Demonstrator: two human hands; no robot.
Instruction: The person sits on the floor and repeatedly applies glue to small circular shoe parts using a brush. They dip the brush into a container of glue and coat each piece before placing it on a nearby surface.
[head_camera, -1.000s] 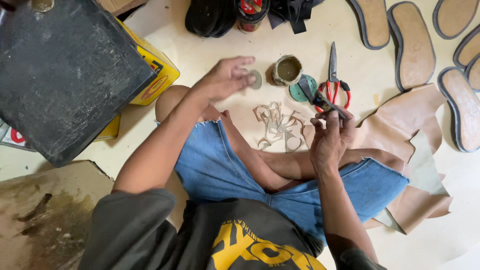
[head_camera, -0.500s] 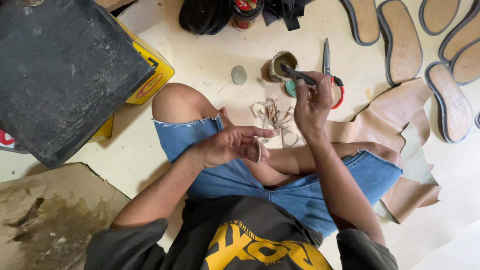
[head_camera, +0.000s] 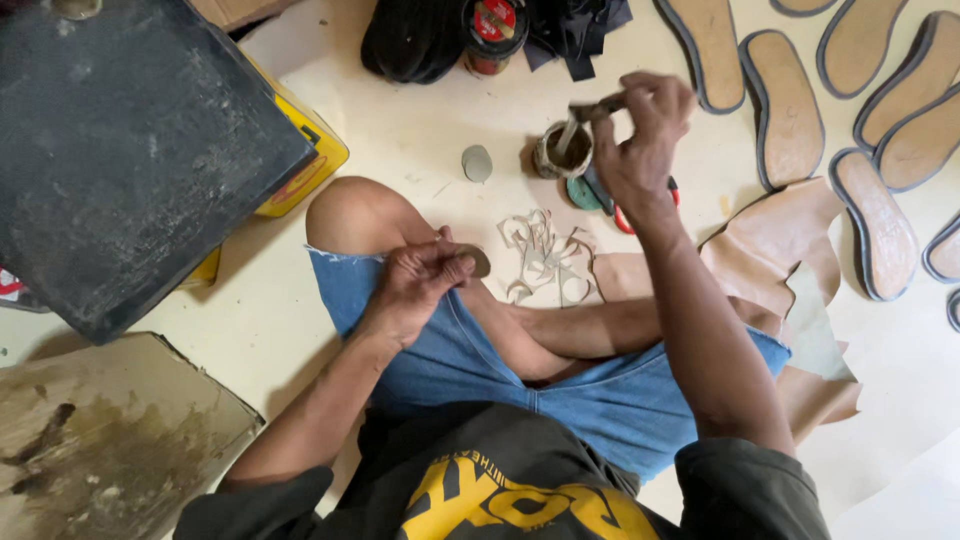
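Right hand (head_camera: 645, 135) now up at small tin (head_camera: 562, 150), pinching brush (head_camera: 585, 115); left hand (head_camera: 420, 280) pinching oval piece (head_camera: 476, 260) on knee since before; gluing under way.

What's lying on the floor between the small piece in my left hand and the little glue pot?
In the head view, a pile of pale leather trimmings lies between the oval piece held by the left hand and the pot.

Right hand (head_camera: 640, 140) dips brush (head_camera: 585, 115) into tin (head_camera: 560, 152); left hand (head_camera: 420, 280) holds oval piece (head_camera: 476, 262).
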